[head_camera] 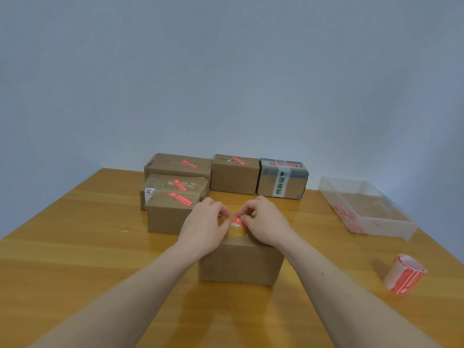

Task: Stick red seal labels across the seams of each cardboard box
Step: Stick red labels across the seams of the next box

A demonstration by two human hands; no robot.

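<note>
Resting on top of the nearest cardboard box [239,262], the left hand [204,228] and right hand [263,223] both pinch a red seal label [239,221] between curled fingertips, the label lying over the box's taped top; five other boxes [234,175] behind already carry red labels. To the right on the wooden table [75,247] sit the label roll [404,276] and a clear plastic bin [369,209].

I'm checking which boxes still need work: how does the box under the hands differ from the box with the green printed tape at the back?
The near box is plain brown; the back box carries white tape with green print. The near box's red label is held by the left hand and right hand, not yet flat; the back box's label lies flat on top, untouched. Both are closed cardboard boxes.
</note>
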